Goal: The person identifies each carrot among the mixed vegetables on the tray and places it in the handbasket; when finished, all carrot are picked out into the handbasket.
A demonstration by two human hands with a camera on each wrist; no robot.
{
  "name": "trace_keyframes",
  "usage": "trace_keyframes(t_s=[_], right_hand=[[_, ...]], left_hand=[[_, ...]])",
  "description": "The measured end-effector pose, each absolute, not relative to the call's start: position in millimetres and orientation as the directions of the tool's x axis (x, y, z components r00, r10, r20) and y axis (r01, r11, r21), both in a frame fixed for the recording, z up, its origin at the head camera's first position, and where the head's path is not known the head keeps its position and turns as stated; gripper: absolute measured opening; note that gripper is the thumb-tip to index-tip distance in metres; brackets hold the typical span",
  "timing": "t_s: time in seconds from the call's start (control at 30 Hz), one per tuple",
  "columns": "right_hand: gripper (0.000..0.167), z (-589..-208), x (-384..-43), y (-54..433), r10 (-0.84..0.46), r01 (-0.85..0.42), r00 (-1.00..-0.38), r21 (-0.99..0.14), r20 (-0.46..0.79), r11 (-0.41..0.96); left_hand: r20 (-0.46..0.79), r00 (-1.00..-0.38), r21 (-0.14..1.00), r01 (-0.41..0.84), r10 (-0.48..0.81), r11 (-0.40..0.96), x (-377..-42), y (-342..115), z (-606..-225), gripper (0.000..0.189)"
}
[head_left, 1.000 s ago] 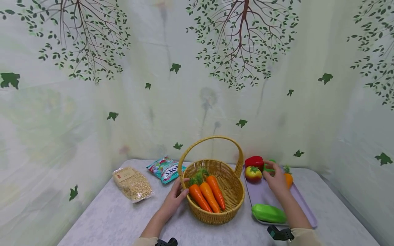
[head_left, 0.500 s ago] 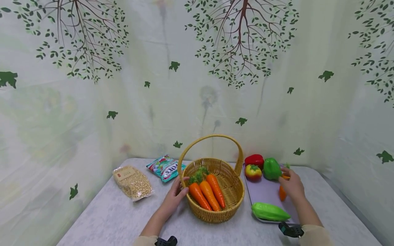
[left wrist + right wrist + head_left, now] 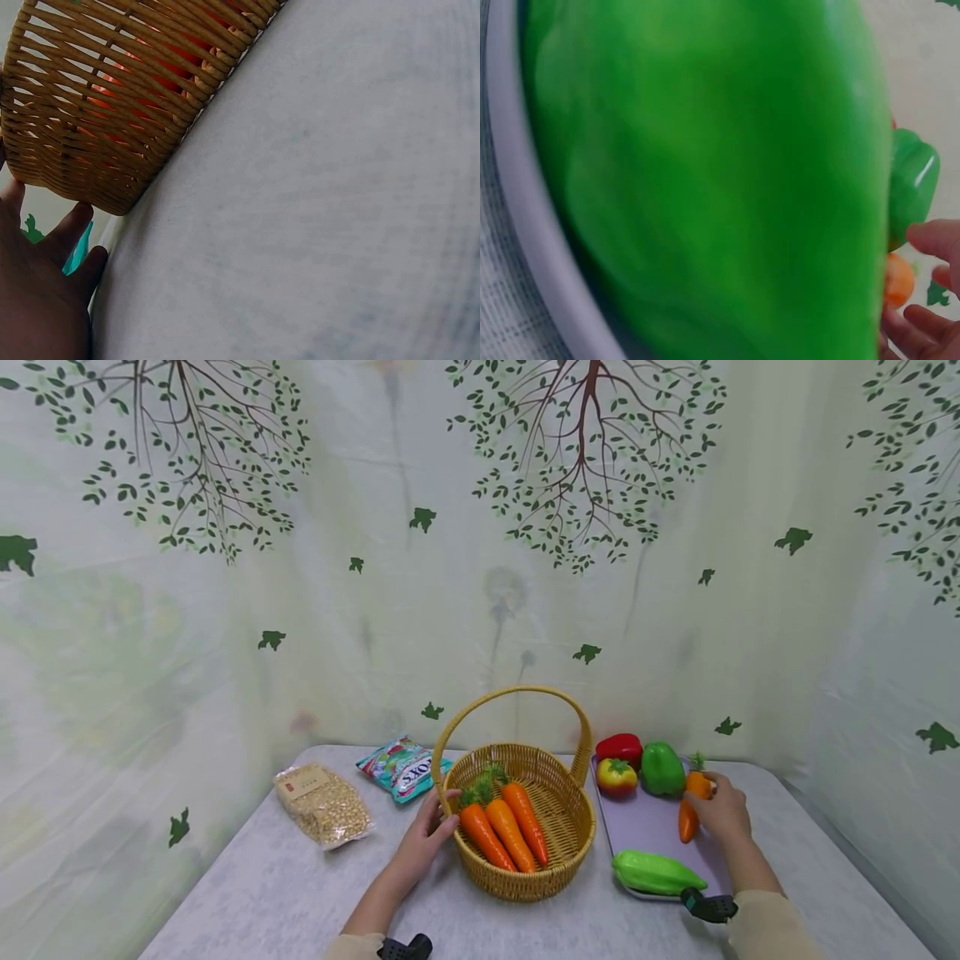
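Observation:
A wicker basket (image 3: 525, 885) with a tall handle stands mid-table, holding several orange carrots (image 3: 510, 835). My left hand (image 3: 420, 843) holds its left side by the handle's base; in the left wrist view some fingers (image 3: 71, 225) spread beside the woven wall. On a lilac tray (image 3: 637, 827) at right, my right hand (image 3: 727, 810) pinches another carrot (image 3: 687, 821), thumb across its middle and fingers on its far side. A green bell pepper (image 3: 663, 768) lies just left of it. Nearest me on the tray is a long green vegetable (image 3: 656, 872), which fills much of the right wrist view.
At the tray's far left lie a red pepper (image 3: 619, 749) and a red-yellow fruit (image 3: 617, 778). Left of the basket are a teal snack bag (image 3: 401, 768) and a clear pack of pale kernels (image 3: 322, 806). A leaf-printed curtain (image 3: 502, 610) hangs behind the table.
My right hand has moved right from over the green pepper to the carrot on the tray, uncovering the pepper. The left hand stays at the basket.

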State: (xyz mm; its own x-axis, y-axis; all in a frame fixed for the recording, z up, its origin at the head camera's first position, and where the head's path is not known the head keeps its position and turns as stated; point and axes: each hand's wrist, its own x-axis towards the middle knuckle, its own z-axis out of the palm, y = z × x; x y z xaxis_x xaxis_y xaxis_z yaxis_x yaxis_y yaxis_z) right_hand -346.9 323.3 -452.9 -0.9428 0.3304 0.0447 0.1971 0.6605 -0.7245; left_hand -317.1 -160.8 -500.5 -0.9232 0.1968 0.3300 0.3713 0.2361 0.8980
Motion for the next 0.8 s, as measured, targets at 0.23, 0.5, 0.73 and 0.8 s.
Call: trace_keyframes(t_s=[0.23, 0.5, 0.73, 0.8], right_hand=[[0.088, -458, -353, 326, 0.352, 0.237, -0.936, -0.741, -0.002, 0.629], [0.083, -462, -357, 331, 0.340, 0.223, -0.940, -0.708, 0.026, 0.670], [0.082, -460, -357, 336, 0.259, 0.190, -0.966, -0.666, 0.005, 0.722], [0.082, -459, -356, 336, 0.238, 0.190, -0.971, -0.662, -0.018, 0.725]], left_hand=[[0.334, -0.917, 0.909, 0.375, 0.219, 0.182, -319, -160, -501, 0.044], [0.296, -0.932, 0.918, 0.338, 0.210, 0.208, -319, -161, -501, 0.044], [0.293, -0.935, 0.922, 0.332, 0.200, 0.201, -319, -161, -501, 0.043], [0.293, -0.935, 0.923, 0.331, 0.197, 0.197, -318, -161, -501, 0.043]])
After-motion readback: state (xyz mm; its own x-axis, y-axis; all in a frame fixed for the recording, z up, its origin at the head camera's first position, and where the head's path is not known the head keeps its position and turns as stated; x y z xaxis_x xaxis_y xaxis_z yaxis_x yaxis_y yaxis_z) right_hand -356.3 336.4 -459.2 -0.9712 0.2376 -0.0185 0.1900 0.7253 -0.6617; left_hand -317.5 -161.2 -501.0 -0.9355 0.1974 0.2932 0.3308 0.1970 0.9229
